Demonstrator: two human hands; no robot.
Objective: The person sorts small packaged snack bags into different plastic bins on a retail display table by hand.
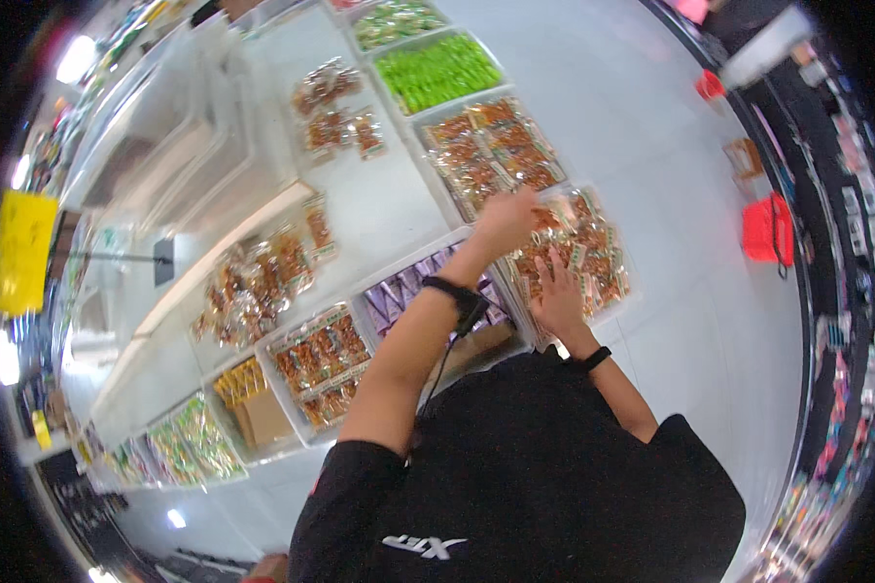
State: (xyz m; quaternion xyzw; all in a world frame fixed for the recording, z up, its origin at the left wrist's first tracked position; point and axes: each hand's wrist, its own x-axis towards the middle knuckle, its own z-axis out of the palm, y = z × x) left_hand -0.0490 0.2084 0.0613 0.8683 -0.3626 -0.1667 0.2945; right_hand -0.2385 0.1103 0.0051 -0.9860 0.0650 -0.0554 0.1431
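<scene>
My left hand (pixel 506 222) reaches over the upper edge of a clear bin (pixel 628 277) filled with clear packets of brown snacks (pixel 593 231). Its fingers are curled closed, and I cannot make out what they hold, if anything. Lower down in the same bin, my right hand (pixel 558 297) lies with fingers spread on the packets. Both wrists wear black bands, and a dark cable hangs from the left one. Just beyond the left hand is another bin of brown snack packets (pixel 486 146). Purple packets (pixel 389 299) fill a bin beneath my left forearm.
Bright green packets (pixel 437 73) fill a farther bin. Loose brown snack packets lie on the white table (pixel 360 228) in a near pile (pixel 258 287) and a far one (pixel 326 107). Stacked clear bins (pixel 194 146) stand left. A red basket (pixel 768 231) is at the right.
</scene>
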